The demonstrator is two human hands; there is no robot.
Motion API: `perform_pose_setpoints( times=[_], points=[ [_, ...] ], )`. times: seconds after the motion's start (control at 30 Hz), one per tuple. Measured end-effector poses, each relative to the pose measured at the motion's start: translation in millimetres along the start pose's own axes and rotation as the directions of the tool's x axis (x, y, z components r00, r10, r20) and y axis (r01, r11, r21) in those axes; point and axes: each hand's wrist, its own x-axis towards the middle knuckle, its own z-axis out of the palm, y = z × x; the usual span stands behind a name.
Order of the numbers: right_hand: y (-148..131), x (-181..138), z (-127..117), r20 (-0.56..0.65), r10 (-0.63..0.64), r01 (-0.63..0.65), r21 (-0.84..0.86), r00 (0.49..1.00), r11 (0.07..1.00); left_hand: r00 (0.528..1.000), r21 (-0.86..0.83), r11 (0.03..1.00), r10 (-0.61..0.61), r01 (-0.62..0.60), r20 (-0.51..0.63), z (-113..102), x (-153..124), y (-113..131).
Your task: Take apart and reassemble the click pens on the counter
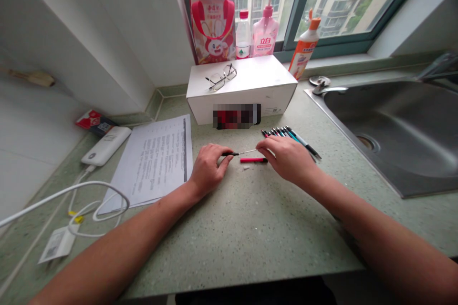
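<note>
At mid-frame, a black holder with a pale, silvery rod, and below it a red pen, black at one end; right of centre, pens in black, teal and grey; across the bottom, a grey-green counter with dark speckles; at top centre, a white box, a pink-and-red bag and an orange-and-white bottle; at left, white paper lined with dark print

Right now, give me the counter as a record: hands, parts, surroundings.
left hand: pinches a black piece
right hand: fingertips at far end of the slim rod extending from it
red tube: on counter, nearer the wearer than the rod
pens: grouped beyond right hand
white box: behind, glasses on top
sink: right side
</note>
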Motion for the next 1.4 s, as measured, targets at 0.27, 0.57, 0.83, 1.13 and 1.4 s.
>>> perform_pose_setpoints(
  times=[0.27, 0.57, 0.83, 1.13, 1.4],
  points=[
    [3, 0, -10, 0.147, -0.027, 0.018, 0.058, 0.989, 0.998, 1.0, -0.056, 0.998, 0.014, -0.013, 0.019, 0, -1, -4],
    [-2, -2, -8, 0.232, -0.012, -0.01, 0.095, 0.973, 0.995, 0.995, -0.05, 0.996, 0.074, -0.071, 0.071, -1, -1, -2],
    [-3, -2, -4, 0.228, -0.006, -0.02, 0.112, 0.974, 0.993, 0.99, -0.008, 0.997, 0.072, -0.072, 0.121, -1, 0, 2],
    [12, -3, -16, 0.374, 0.019, -0.06, 0.098, 0.927, 0.993, 0.988, 0.033, 0.999, 0.032, -0.038, 0.151, 1, 0, 0],
    [1, -5, -13, 0.41, -0.023, -0.022, 0.105, 0.912, 0.994, 0.974, 0.082, 0.993, 0.068, -0.088, 0.217, 2, 1, 2]
  ],
)
